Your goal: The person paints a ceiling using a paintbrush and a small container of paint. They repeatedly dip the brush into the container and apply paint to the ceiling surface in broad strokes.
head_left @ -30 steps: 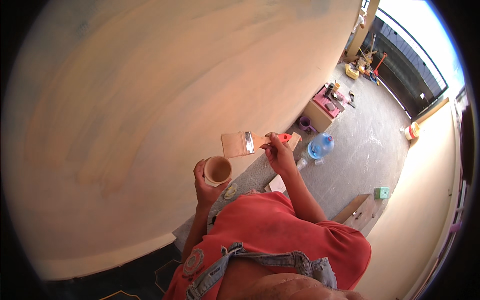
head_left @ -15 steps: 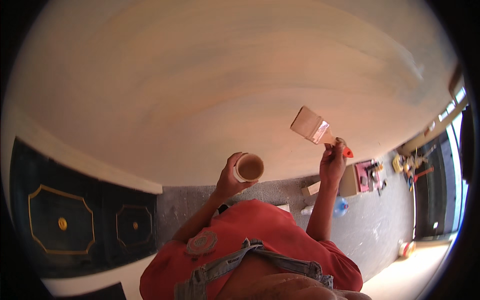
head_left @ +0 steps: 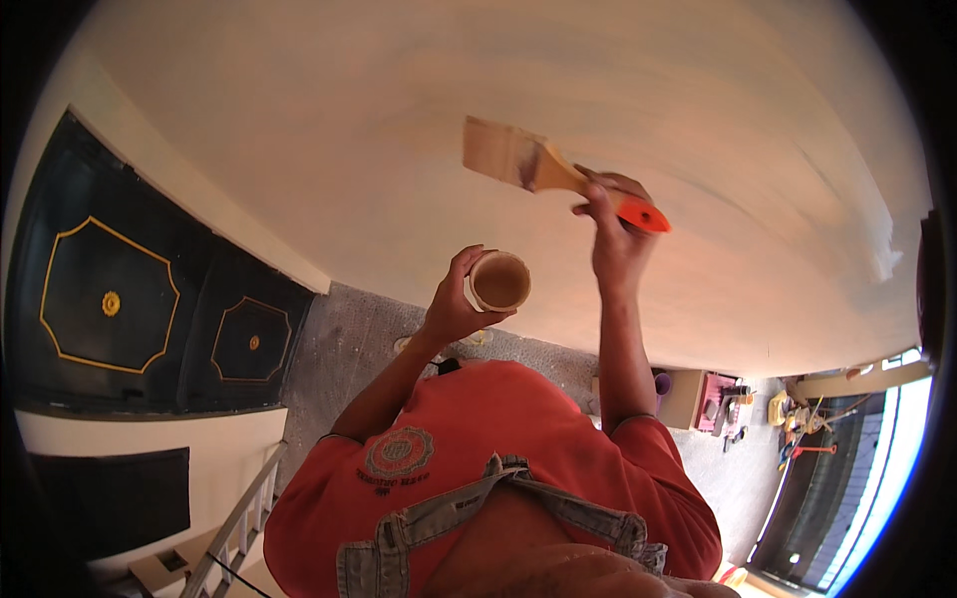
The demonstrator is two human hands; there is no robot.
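A wide paintbrush (head_left: 550, 171) with a wooden handle and a red end is gripped in my right hand (head_left: 620, 214). Its pale, paint-coated bristles point left, raised in front of the wall (head_left: 329, 149); whether they touch its surface I cannot tell. Lower and to the left, my left hand (head_left: 461, 301) is wrapped round a small round cup (head_left: 499, 282). Brownish-beige paint shows inside the cup, whose opening faces up. The wall is beige with uneven, streaky patches.
Dark double doors (head_left: 110, 289) with gold trim stand at the left. A metal ladder (head_left: 234, 523) leans at the lower left. On the grey floor (head_left: 349, 324) to the right sit a box (head_left: 678, 397), a pink tray of items (head_left: 720, 404) and assorted tools (head_left: 797, 417).
My right hand has carried the paintbrush up and to the left, and its bristles now point more sideways. The view has turned, bringing the ladder into sight. The cup stays in my left hand.
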